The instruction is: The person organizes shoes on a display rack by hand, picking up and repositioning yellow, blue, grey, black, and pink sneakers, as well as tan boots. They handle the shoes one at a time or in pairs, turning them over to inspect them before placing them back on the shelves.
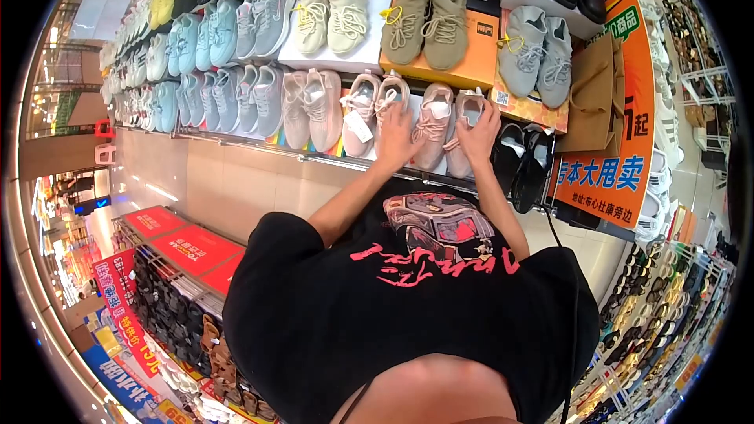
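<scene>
Pink lace-up sneakers stand in the front row of a shoe display. My left hand [399, 141] lies with fingers apart over the front of one pink sneaker [392, 94], beside another with a white tag [359, 124]. At the right end of the pink shoes, my right hand [477, 135] has its fingers around the collar of a pink sneaker [471, 110]. Between the two hands sits one more pink sneaker [433, 129]. Black shoes [532, 165] are just right of my right hand.
Olive sneakers [446, 27] and grey sneakers [536, 55] rest on boxes behind. A brown paper bag [594, 94] stands by an orange sign [609, 180] at the right. Light blue and grey sneakers [263, 98] line the left. Red boxes [192, 247] lie at lower left.
</scene>
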A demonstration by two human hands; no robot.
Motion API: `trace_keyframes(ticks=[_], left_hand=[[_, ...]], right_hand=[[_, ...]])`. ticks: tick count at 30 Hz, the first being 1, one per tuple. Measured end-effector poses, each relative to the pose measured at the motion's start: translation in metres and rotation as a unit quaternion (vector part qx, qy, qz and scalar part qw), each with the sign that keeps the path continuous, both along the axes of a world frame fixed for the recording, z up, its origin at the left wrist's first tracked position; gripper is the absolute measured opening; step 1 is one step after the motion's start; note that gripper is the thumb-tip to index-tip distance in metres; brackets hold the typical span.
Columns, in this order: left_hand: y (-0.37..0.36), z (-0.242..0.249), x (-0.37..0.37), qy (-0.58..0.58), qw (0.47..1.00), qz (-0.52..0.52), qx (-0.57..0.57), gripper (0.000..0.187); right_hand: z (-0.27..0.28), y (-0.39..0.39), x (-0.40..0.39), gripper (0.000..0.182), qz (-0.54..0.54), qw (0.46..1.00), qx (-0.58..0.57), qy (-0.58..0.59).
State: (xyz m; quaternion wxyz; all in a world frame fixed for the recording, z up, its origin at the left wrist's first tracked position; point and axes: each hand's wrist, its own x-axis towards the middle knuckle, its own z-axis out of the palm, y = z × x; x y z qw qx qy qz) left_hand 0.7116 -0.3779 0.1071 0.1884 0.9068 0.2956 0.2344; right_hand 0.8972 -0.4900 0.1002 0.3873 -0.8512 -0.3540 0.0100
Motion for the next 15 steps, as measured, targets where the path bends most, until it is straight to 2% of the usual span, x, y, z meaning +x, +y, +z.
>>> trace_keyframes(ticks=[1, 3, 4, 5, 6, 7, 9, 10, 12, 15], left_hand=[[-0.008, -0.001, 0.005, 0.001, 1.0, 0.003, 0.0, 0.067], [-0.024, -0.004, 0.021, -0.025, 0.999, 0.001, -0.027, 0.088], [-0.029, -0.005, 0.024, -0.025, 0.999, 0.002, -0.028, 0.088], [-0.034, -0.006, 0.027, -0.031, 0.993, 0.009, -0.113, 0.098], [-0.036, -0.007, 0.03, -0.038, 0.98, 0.016, -0.196, 0.109], [-0.035, -0.014, 0.029, -0.037, 0.98, 0.017, -0.196, 0.109], [-0.027, -0.044, 0.027, -0.015, 0.981, 0.029, -0.193, 0.123], [-0.025, -0.058, 0.027, -0.014, 0.981, 0.026, -0.193, 0.123], [-0.018, -0.073, 0.031, 0.007, 0.954, 0.056, -0.293, 0.123], [-0.024, -0.076, 0.038, 0.023, 0.955, 0.066, -0.29, 0.111]], right_hand=[[-0.001, 0.002, 0.001, 0.074, 0.003, 1.0, 0.01, 0.015], [-0.007, 0.004, 0.001, 0.076, 0.006, 0.999, 0.02, 0.031], [-0.01, 0.002, -0.002, 0.08, -0.004, 0.996, 0.044, 0.079], [-0.014, -0.002, -0.004, 0.084, -0.013, 0.99, 0.067, 0.127], [-0.018, -0.007, -0.008, 0.084, -0.011, 0.99, 0.066, 0.127], [-0.02, -0.013, -0.014, 0.09, -0.005, 0.992, 0.053, 0.115], [-0.026, -0.021, -0.023, 0.104, 0.001, 0.994, 0.002, 0.109], [-0.039, -0.025, -0.026, 0.104, -0.003, 0.994, 0.002, 0.11], [-0.053, -0.023, -0.026, 0.106, -0.009, 0.989, -0.011, 0.145], [-0.053, -0.018, -0.027, 0.103, -0.023, 0.989, -0.026, 0.147]])
